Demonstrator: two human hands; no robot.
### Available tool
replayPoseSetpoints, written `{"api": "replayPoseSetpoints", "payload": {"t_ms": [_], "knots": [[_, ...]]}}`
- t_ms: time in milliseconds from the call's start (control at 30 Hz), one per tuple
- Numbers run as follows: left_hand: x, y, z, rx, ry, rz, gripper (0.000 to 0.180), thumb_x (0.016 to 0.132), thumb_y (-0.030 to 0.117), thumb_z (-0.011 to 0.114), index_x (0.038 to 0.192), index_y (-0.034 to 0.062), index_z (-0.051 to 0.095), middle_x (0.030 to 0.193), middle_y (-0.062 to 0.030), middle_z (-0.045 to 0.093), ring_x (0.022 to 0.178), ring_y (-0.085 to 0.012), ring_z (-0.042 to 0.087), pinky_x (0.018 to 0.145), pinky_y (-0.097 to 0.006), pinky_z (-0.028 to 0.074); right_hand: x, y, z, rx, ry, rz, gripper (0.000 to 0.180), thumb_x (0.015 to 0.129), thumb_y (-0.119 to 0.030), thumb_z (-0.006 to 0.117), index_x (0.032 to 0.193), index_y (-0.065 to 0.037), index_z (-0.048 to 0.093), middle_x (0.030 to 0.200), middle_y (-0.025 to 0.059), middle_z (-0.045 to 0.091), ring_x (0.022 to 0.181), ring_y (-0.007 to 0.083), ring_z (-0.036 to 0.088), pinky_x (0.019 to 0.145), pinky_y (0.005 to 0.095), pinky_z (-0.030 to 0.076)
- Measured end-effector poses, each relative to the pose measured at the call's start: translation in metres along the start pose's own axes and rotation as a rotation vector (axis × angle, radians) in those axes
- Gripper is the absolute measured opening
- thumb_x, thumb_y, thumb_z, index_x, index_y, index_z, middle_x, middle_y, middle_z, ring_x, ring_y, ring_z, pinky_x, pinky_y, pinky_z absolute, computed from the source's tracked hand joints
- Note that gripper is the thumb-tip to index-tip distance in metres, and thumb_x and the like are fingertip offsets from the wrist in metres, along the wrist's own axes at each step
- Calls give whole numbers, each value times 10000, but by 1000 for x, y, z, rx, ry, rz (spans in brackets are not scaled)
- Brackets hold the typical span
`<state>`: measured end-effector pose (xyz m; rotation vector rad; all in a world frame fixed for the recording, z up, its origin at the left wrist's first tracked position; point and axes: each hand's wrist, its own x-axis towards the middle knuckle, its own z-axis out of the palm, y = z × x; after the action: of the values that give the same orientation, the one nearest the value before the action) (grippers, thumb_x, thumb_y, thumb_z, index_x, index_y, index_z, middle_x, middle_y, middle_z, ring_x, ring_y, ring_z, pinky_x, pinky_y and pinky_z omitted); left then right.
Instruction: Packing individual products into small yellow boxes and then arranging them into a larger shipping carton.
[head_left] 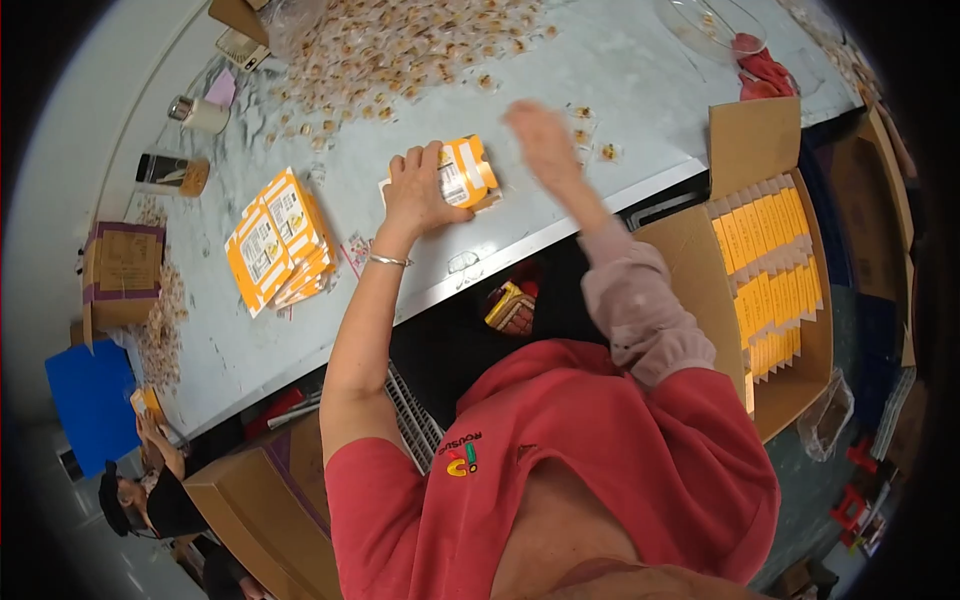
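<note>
Nearest, the left hand (418, 190) presses down flat on a small orange and white carton (462, 172) that lies at the front part of the pale desk (560, 215), just inside its near edge; the fingers are spread over the carton's left end, so this grip pins the carton rather than closing round it. The right hand (540, 140) is lifted above the desk just beside the carton, blurred, its fingers loosely apart and holding nothing that can be made out. The carton looks like thin folded card: light, fairly stiff along its creases but easy to crush on its broad faces, and smooth enough to slide on the desk, so it is best taken by its short ends or folded edges, with a thumb on one side and fingers on the other. To the left lies a stack of flat cartons (280, 238) of the same colours, fanned out. On the right, beside the desk, an open cardboard box (745, 150) holds rows of orange packs (770, 270) set on edge. Farther back a heap of small wrapped sweets (400, 50) spreads over the desk, a few strays near the right hand.
</note>
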<state>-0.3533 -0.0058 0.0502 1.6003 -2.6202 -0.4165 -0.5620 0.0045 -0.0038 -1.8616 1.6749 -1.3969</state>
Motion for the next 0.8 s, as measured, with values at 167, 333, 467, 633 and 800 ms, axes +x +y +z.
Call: {"api": "replayPoseSetpoints", "payload": {"t_ms": [167,333,467,633,800], "knots": [[20,50,13,7,-2,96,1033,410,396,812,1300,118,366,1182,-120,464,1096,-352,415,855,-467,465,-32,51,-63,-831,177,-182,274,865,-266,500,998,-81,652,1118,108,602,1006,323,556,888,376,407],[32,83,24,-51,9,11,1024,415,391,817,1290,109,366,1177,-126,456,1096,-360,404,852,-478,458,-23,34,-26,145,120,264,380,907,-371,468,1009,-41,625,1034,126,616,976,243,563,870,347,412],[32,75,29,-195,128,47,968,427,332,822,1250,95,370,1152,-132,435,1104,-336,386,847,-466,445,1,9,-15,749,221,538,454,948,-403,410,1070,3,572,1008,114,605,952,189,558,853,301,429],[23,41,30,-528,434,51,966,472,291,819,1264,46,323,1181,-149,413,1114,-320,390,980,-401,342,39,-56,-46,981,-61,453,450,941,-281,455,1283,8,408,1173,146,542,1093,192,502,950,293,391],[26,58,16,-1014,617,121,1064,500,330,851,1310,1,244,1254,-183,335,1192,-309,343,1021,-408,301,0,-64,-48,301,275,-69,522,879,-118,548,1342,8,344,1216,157,518,1138,215,485,1008,323,339]]}}
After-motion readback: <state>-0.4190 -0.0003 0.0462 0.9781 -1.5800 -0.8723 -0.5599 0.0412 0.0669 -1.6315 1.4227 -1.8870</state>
